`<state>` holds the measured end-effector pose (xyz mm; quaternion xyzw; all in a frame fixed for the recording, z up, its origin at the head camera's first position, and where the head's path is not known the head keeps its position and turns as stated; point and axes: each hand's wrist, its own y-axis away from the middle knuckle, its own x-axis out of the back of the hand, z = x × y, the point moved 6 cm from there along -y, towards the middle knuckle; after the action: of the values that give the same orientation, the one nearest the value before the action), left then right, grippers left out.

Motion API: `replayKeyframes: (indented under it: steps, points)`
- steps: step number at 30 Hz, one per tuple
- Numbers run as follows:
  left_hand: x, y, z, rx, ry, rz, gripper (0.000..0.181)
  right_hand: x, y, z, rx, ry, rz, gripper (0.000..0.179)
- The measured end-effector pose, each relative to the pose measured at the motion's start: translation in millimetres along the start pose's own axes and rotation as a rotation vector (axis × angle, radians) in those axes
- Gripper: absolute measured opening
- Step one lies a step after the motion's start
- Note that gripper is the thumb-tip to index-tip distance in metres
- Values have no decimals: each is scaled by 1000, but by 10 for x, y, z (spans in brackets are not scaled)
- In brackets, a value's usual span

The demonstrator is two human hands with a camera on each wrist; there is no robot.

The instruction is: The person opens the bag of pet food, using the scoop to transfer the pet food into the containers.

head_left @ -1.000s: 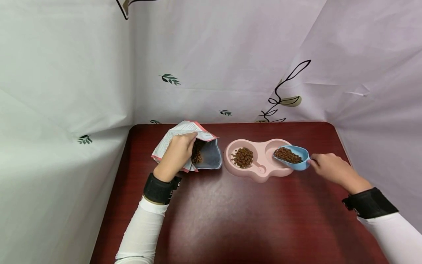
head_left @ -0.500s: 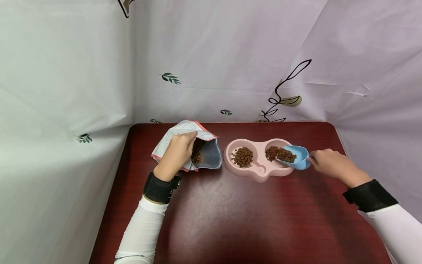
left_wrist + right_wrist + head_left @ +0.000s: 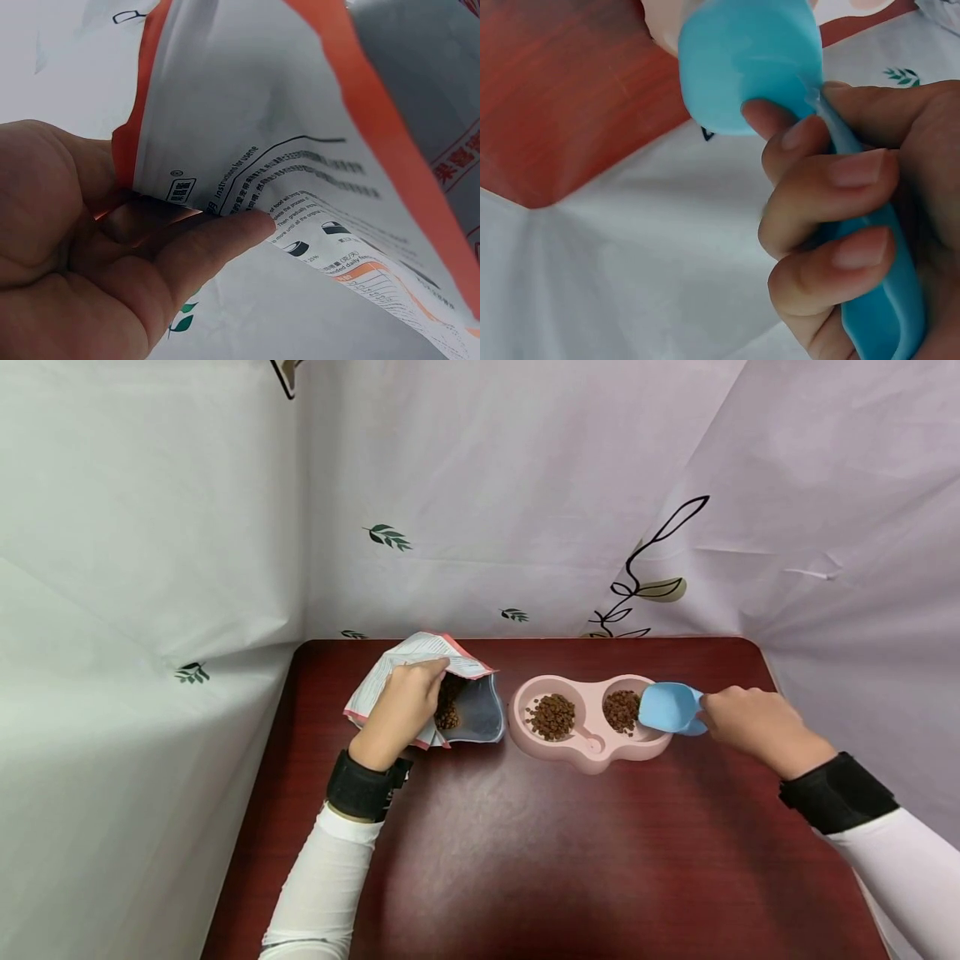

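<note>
My right hand (image 3: 750, 727) grips the handle of a blue scoop (image 3: 669, 707), fingers curled round it in the right wrist view. The scoop is tipped over, its underside up, at the right-hand bowl of a pink double pet bowl (image 3: 597, 700). Brown kibble (image 3: 622, 711) lies in that bowl, and more kibble (image 3: 552, 717) fills part of the left bowl. On the left, my left hand (image 3: 402, 710) pinches the upper edge of a white and red food bag (image 3: 416, 652), holding its mouth apart. Kibble shows inside the bag.
A dark red table (image 3: 570, 860) carries everything, with the bag and bowl near its far edge. White patterned cloth (image 3: 487, 510) hangs behind and along both sides.
The right hand has turned the scoop over. Its kibble has slid out into the right bowl, which now holds a pile. The left hand and bag have stayed in place.
</note>
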<state>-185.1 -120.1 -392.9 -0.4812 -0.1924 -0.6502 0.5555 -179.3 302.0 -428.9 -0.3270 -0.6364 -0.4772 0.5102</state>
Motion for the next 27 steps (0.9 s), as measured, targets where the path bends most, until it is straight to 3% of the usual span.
replayKeyframes:
  steps: [7, 13, 19, 27]
  points:
    - [1, -1, 0, -1, 1, 1, 27, 72, 36, -96, 28, 68, 73, 12]
    - [6, 3, 2, -4, 3, 7, 27, 102, 82, -64, 10, 18, 141, 14]
    - [2, 4, 4, -5, -5, 7, 27, 15, 132, 39, -13, -110, 248, 15]
    - [3, 4, 8, 8, 8, 2, 27, -324, 169, 238, -127, -422, 366, 28]
